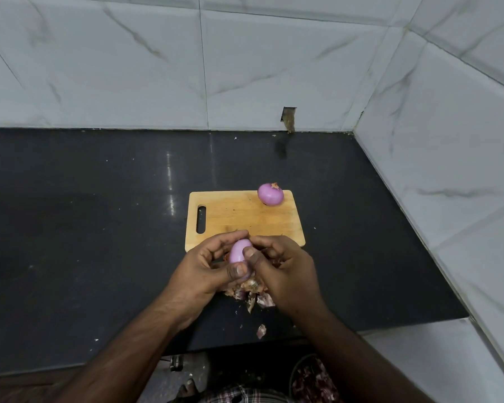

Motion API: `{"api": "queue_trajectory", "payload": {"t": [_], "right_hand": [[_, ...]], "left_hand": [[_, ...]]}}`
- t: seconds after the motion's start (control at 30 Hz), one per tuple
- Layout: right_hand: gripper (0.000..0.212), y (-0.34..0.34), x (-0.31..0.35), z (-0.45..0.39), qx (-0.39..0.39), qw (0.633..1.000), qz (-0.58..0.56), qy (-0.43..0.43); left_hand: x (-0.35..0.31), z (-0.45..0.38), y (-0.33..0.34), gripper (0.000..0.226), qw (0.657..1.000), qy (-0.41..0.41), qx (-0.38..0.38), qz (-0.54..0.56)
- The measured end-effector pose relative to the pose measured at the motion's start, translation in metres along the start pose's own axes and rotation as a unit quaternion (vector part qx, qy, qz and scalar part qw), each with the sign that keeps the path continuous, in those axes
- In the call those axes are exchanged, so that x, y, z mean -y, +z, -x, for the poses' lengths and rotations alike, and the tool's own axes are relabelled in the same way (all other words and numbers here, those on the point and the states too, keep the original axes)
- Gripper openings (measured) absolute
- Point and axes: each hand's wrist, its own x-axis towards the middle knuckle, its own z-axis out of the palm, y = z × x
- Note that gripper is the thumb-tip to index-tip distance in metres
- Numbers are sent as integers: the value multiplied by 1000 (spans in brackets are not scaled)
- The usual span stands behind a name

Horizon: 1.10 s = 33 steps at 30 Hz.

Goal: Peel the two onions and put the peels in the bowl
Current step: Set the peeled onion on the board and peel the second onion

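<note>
A smooth purple onion sits between both hands, just in front of the wooden cutting board. My left hand cups it from the left with the thumb pressed on its lower side. My right hand holds it from the right, thumb on its skin. A second purple onion, with a dry tuft on top, rests at the board's far right corner. Brown and purple peels lie in a heap on the counter under my hands. A bowl holding peels shows partly below the counter edge.
The black counter stretches left of the board. White tiled walls close the back and right side. One loose peel scrap lies near the counter's front edge. A foot is visible on the floor below.
</note>
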Motion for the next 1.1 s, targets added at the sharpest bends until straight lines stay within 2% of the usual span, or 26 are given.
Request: {"api": "queue_trajectory", "payload": {"t": [0.1,0.23,0.3,0.4,0.47,0.57,0.6,0.67,0.77,0.87,0.93,0.97,1.03,1.07,1.1], "right_hand": [[10,1,-1,-3,-17,997,-64,31],[17,-1,0,-10,-11,994,-100,52],[20,-4,-3,-8,27,993,-111,22],[28,1,-14,-2,55,995,-39,-78],[32,5,-17,-1,12,994,-50,-100],[23,6,-13,-2,-35,992,-36,-112],[20,5,-13,-3,-44,993,-12,-107],[18,5,-12,-3,-44,996,27,-66],[20,9,-7,-5,-14,999,10,32],[22,4,3,-8,9,990,-107,89],[16,-5,4,-10,43,995,-76,48],[18,-9,3,-10,85,995,-52,19],[52,-10,1,-10,191,981,-26,3],[61,-9,-1,-9,218,976,-19,0],[61,-6,-3,-8,222,975,-15,-9]], "left_hand": [[-1,1,-1,60,1000,1,11,-14],[1,1,1,78,999,-16,7,39],[0,1,0,82,998,-15,-4,63],[-3,1,-2,85,997,-18,-10,78],[-3,1,-1,84,996,-23,-13,84],[-4,2,3,84,995,-22,-23,94],[-4,2,4,80,996,-21,-28,88],[-4,1,8,57,996,-19,-42,71],[-2,1,11,44,997,-35,-51,53],[-1,1,11,47,994,-59,-56,67],[-1,1,10,48,992,-74,-60,78],[-1,1,10,50,992,-79,-60,78],[-1,0,11,56,993,-87,-63,57],[-2,-1,11,58,993,-88,-64,39],[-3,-2,12,58,994,-88,-66,20]]}}
